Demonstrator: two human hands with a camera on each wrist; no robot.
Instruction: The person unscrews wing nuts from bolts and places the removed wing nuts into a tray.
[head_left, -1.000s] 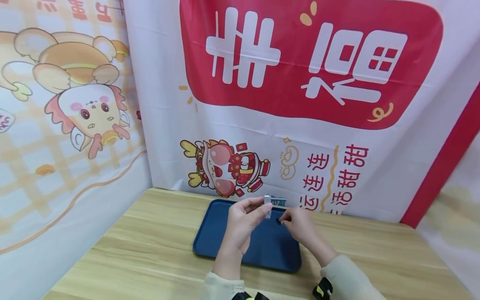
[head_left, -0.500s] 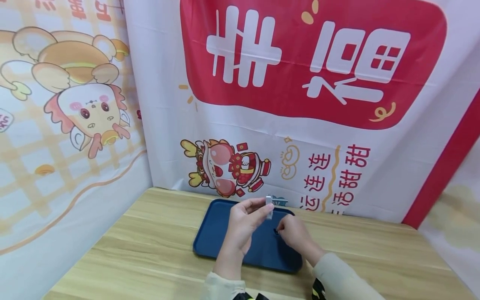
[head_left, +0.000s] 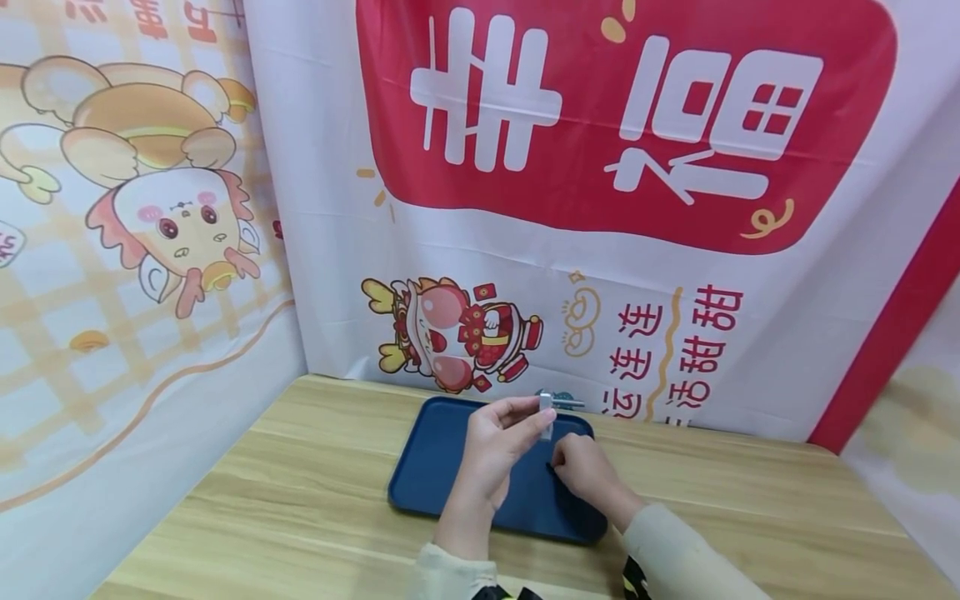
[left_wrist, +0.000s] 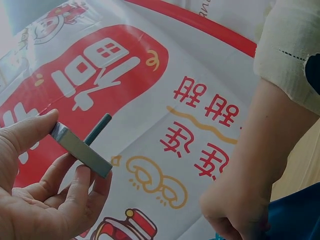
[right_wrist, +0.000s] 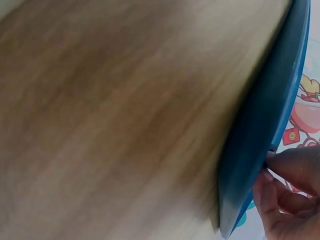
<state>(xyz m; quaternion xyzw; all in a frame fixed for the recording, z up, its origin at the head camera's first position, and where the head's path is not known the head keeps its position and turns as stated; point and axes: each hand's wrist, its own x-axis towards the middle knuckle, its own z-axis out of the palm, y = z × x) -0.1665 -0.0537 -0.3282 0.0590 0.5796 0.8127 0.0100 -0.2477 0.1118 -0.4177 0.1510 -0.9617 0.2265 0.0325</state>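
Observation:
My left hand (head_left: 491, 442) holds up a small rectangular metal block (left_wrist: 82, 149) above the tray, its thumb on one end and fingertips along the other. From the block's far face a threaded bolt (left_wrist: 98, 130) sticks out, pointing right in the head view. Lower and to the right, my right hand (head_left: 588, 468) pinches a small black piece (head_left: 551, 468) between thumb and curled fingers, over the right part of the blue tray (head_left: 427, 471). Most of that piece is hidden by the fingers, so its kind cannot be told.
The tray lies on a wood-grain table (head_left: 285, 483). Behind the table hangs a printed white and red cloth (head_left: 330, 250). Another printed cloth (head_left: 150, 375) covers the left side.
My right hand has moved down and slightly left with the small black piece, which now shows less. The left hand, still holding the metal block, has shifted slightly right.

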